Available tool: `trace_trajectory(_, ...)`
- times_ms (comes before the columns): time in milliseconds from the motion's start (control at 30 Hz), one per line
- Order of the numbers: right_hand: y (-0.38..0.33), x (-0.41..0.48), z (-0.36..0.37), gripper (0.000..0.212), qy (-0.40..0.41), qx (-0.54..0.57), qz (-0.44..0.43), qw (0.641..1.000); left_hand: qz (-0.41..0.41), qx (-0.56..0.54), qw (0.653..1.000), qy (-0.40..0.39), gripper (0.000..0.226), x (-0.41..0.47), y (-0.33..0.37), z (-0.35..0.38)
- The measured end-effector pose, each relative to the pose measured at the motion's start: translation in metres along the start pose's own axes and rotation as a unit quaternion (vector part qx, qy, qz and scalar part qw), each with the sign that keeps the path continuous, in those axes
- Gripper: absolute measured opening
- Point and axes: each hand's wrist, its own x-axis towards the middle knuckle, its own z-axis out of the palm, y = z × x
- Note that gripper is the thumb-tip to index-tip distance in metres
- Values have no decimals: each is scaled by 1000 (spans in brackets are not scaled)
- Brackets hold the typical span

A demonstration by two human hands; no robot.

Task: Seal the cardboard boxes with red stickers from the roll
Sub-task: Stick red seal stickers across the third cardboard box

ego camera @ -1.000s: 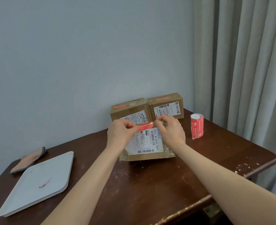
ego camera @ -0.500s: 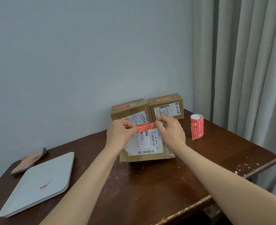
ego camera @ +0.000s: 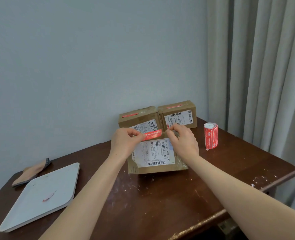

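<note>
A front cardboard box [ego camera: 160, 168] with a white shipping label stands tilted on the table. A red sticker [ego camera: 152, 134] lies across its top edge. My left hand [ego camera: 124, 144] pinches the sticker's left end. My right hand [ego camera: 183, 142] grips the box's top right edge, its fingertips just beside the sticker's right end. Two more cardboard boxes stand behind against the wall, the left one [ego camera: 138, 119] and the right one [ego camera: 178, 112], each with a red sticker on top. The red sticker roll [ego camera: 211, 138] stands upright to the right.
A white flat board [ego camera: 39, 196] with a small red scrap lies at the left of the dark wooden table [ego camera: 160, 196]. Behind it lies a tan cloth pad [ego camera: 30, 172]. Curtains hang at the right, and the table's front edge is close.
Both hands stay at the front box's top edge with the sticker between them; nothing has visibly moved beyond a slight shift.
</note>
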Motion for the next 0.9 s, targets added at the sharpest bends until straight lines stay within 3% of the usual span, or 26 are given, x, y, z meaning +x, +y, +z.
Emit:
trace_trajectory(133, 1, -1, -2, 19, -5, 35, 10, 999, -35, -103, 993, 40, 11, 7, -7, -16)
trace_trajectory(267, -2, 1, -3, 33, 0, 131, 49, 990, -152, -220, 963, 16, 10, 8, -21, -24)
trace_trajectory(367, -5, 1, -6, 11, 4, 183, 87, 979, -185, -289, 939, -17, 10, 0, -25, -20)
trace_trajectory(400, -7, 1, -8, 7, 2, 202, 93, 975, -180, -292, 939, -12, 9, -2, -25, -18)
trace_trajectory(533, -5, 3, -12, 34, -41, 209, 79, 974, -154, -320, 935, 4, 10, -10, -26, -12)
trace_trajectory(700, -5, 2, -10, 53, -86, 168, 61, 980, -129, -266, 955, 17, 14, -13, -39, -3)
trace_trajectory(833, -6, 5, -10, 55, -100, 146, 70, 982, -122, -229, 966, 8, 15, -11, -46, -5)
trace_trajectory(900, -5, 11, -12, 44, -74, 115, 66, 988, -98, -194, 976, 15, 15, -5, -45, -11)
